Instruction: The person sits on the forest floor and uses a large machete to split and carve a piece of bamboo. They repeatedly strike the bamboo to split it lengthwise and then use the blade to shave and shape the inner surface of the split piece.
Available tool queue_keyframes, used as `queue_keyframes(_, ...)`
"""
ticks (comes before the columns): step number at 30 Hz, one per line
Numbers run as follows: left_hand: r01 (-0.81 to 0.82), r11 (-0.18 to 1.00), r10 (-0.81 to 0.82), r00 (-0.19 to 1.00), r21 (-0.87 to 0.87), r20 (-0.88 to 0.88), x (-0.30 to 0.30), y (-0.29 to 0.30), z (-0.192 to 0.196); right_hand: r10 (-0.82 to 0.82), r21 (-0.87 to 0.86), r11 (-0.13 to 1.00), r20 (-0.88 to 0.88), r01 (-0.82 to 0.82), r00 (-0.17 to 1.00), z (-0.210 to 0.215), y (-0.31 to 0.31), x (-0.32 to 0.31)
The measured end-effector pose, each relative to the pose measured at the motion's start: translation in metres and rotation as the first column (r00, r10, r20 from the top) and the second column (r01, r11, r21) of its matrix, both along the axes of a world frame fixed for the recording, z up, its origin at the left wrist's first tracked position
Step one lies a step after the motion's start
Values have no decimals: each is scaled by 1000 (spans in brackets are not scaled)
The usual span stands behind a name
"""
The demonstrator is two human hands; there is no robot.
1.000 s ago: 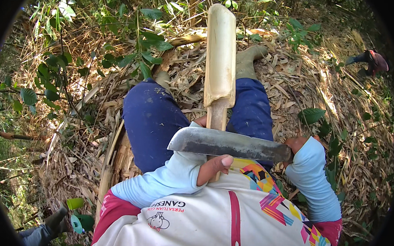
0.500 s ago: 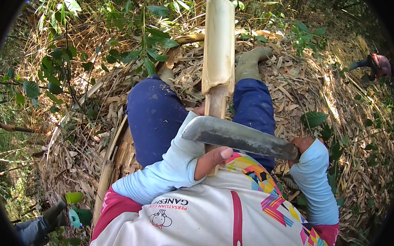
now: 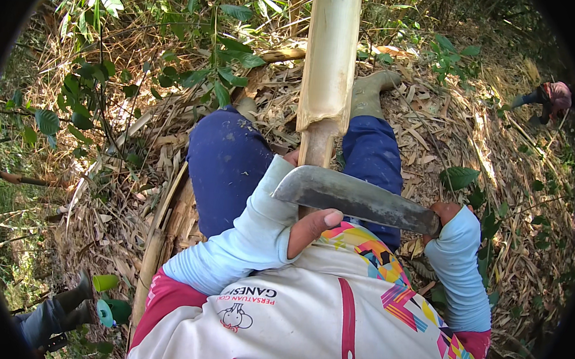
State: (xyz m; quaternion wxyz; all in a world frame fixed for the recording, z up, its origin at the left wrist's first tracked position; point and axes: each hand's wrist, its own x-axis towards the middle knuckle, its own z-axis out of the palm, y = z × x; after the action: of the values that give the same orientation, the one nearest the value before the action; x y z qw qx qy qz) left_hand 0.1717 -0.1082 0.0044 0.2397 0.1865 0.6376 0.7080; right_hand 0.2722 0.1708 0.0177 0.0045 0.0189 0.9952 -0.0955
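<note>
A split length of pale bamboo (image 3: 330, 65), hollow side up, slants away from my lap between my knees. It narrows to a thinner strip toward my belly. My left hand (image 3: 312, 231) grips this near part, thumb on the near side and fingertips showing at the bamboo's left edge; the sleeve and blade hide the rest. In my right hand (image 3: 443, 217) is a machete (image 3: 364, 200), its dark, broad blade pointing left across the bamboo. The fist covers the handle. Whether the blade touches the bamboo, I cannot tell.
My legs in blue trousers (image 3: 226, 166) flank the bamboo, one boot (image 3: 372, 93) stretched ahead. A long split trunk (image 3: 157, 238) lies at my left. Leafy stems (image 3: 97, 85) stand beyond it. Another person's legs (image 3: 56, 313) and green containers (image 3: 117, 311) are at lower left; a person (image 3: 552, 99) is far right.
The far end of the bamboo has swung slightly right and up out of the picture. The machete has shifted a little to the right. Both hands keep their hold.
</note>
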Motion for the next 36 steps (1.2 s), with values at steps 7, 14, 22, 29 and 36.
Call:
queue_keyframes(7, -2, 1000, 2, 999, 20, 37, 1, 1, 1, -6, 33, 999, -77, 9, 997, -8, 4, 2)
queue_keyframes(14, -25, 998, 23, 999, 55, 31, 0, 3, 2, -16, 54, 998, -16, 17, 1000, -7, 3, 0)
queue_keyframes(22, -37, 999, 37, 996, 3, 83, 1, 5, 0, -51, 101, 994, 17, 49, 999, -5, 0, -1)
queue_keyframes(29, -52, 999, 52, 998, 13, 42, 2, 6, -2, -76, 151, 987, 88, 62, 993, -2, -2, -2)
queue_keyframes(36, -47, 999, 47, 999, -8, 1, 0, 7, -1, -128, 108, 987, 84, 118, 988, -5, -2, 0)
